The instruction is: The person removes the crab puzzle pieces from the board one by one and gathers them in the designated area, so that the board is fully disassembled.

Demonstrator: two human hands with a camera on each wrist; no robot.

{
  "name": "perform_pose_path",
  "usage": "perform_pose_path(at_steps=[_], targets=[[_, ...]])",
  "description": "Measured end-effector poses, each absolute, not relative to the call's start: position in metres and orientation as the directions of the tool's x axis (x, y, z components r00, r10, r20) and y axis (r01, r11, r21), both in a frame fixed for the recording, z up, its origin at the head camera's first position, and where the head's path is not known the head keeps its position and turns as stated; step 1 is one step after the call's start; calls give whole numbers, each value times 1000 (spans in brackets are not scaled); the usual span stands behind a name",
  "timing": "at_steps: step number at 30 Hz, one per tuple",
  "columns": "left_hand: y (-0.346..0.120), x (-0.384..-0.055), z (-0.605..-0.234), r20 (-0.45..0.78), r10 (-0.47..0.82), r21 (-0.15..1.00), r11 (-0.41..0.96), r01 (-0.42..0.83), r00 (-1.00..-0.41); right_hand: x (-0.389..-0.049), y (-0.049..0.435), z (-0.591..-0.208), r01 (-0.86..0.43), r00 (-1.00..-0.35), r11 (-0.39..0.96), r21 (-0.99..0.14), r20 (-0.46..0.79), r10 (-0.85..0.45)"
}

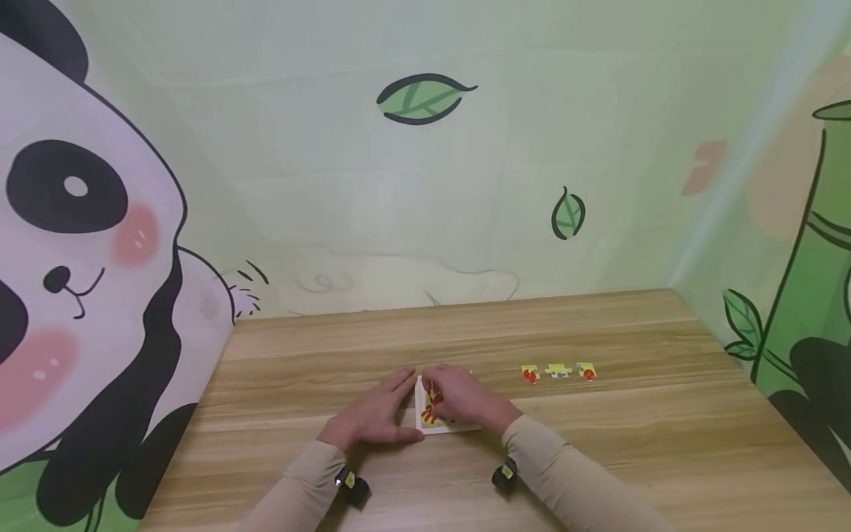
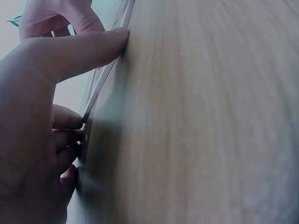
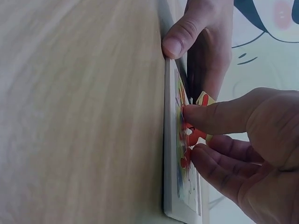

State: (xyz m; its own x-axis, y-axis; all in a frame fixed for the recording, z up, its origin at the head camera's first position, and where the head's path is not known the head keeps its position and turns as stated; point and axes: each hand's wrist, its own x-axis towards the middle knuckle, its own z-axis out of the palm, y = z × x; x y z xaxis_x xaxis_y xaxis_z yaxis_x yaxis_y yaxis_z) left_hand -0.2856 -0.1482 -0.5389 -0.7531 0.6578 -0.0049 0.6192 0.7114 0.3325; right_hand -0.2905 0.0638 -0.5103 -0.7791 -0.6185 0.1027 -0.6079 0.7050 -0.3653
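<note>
A jigsaw puzzle in a shallow white-rimmed tray (image 1: 452, 430) lies on the table in front of me, its picture in red and yellow. My left hand (image 1: 374, 415) rests at the tray's left side. Its thumb touches the near left corner and its fingers lie along the left edge. Above the picture, my right hand (image 1: 468, 397) pinches a red and yellow puzzle piece (image 3: 204, 99) between thumb and fingers. In the right wrist view the piece stands tilted against the picture surface. The right hand covers much of the puzzle in the head view.
Three loose puzzle pieces lie in a row to the right of the tray: a left one (image 1: 530, 374), a middle one (image 1: 558, 370) and a right one (image 1: 586, 371). The wooden table (image 1: 665, 414) meets a wall cloth (image 1: 319, 185) printed with a panda and leaves.
</note>
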Motion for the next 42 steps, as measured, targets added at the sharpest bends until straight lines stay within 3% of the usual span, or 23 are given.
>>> perform_pose_path(at_steps=[18,42], targets=[[-147,-284,-537,-12,645,358,716,599,-764,-294,66,-511,-570,-798,722,-393,53,-601],[-147,-286,-540,-46,637,333,736,590,-769,-296,79,-503,-562,-806,702,-437,100,-583]])
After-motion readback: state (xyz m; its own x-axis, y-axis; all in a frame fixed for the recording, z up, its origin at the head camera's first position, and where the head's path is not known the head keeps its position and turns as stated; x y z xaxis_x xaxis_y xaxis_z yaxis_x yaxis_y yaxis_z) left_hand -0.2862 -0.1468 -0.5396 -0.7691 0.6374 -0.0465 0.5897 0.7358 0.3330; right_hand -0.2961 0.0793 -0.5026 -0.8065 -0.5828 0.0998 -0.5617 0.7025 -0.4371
